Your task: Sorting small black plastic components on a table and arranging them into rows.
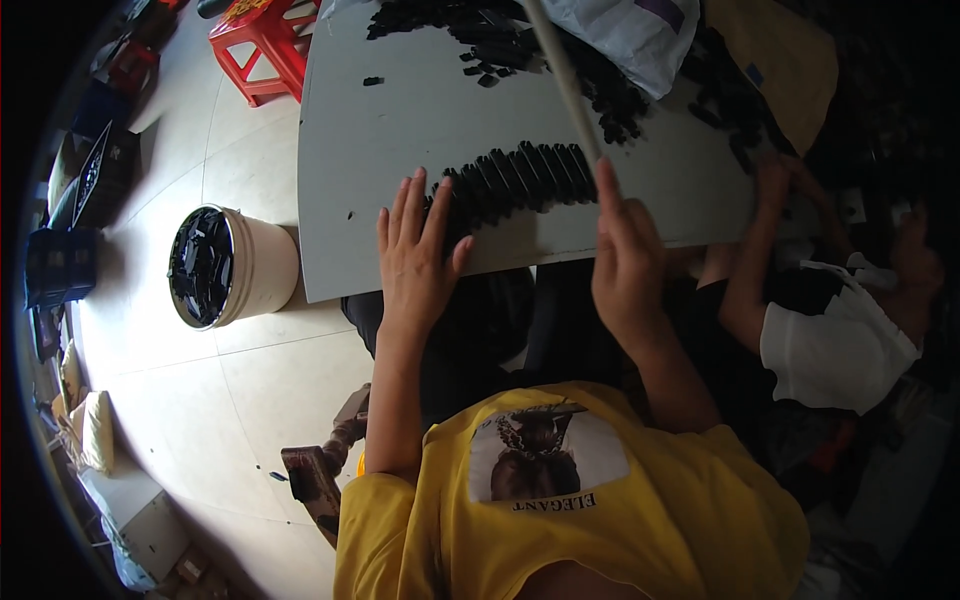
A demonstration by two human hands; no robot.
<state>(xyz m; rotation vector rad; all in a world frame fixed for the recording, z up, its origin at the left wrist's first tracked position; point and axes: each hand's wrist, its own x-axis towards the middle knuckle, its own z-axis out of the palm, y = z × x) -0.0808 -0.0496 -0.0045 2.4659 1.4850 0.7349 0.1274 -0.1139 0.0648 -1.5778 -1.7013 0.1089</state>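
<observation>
While the left hand (412, 255) lies flat at the table's near side with its fingers a little spread and the thumb held out, the right hand (628, 260) is closed around a long pale stick (563, 75), its index finger stretched along the shaft. Between the two hands, on the grey-white table (350, 200), a row of black pieces (520, 182) runs side by side in a slight curve. Seen from that row, the left hand sits toward 8 o'clock, its index finger over the end pieces; whether it presses on them, one cannot tell. The right hand is toward 4 o'clock, and the stick slants up past the row's right end and out at the upper edge; contact between stick and row is unclear. A dark heap (500, 45) of similar pieces lies at 12 o'clock, a white plastic bag (630, 40) at 1 and a brown sheet (780, 65) at 2. Around 3 o'clock, a co-worker's hands (775, 183) are at the table edge, dim in shadow. Between 8 and 9 o'clock, a pale bucket (268, 268) full of black pieces stands on the floor, and a red stool (262, 45) stands at 10.
</observation>
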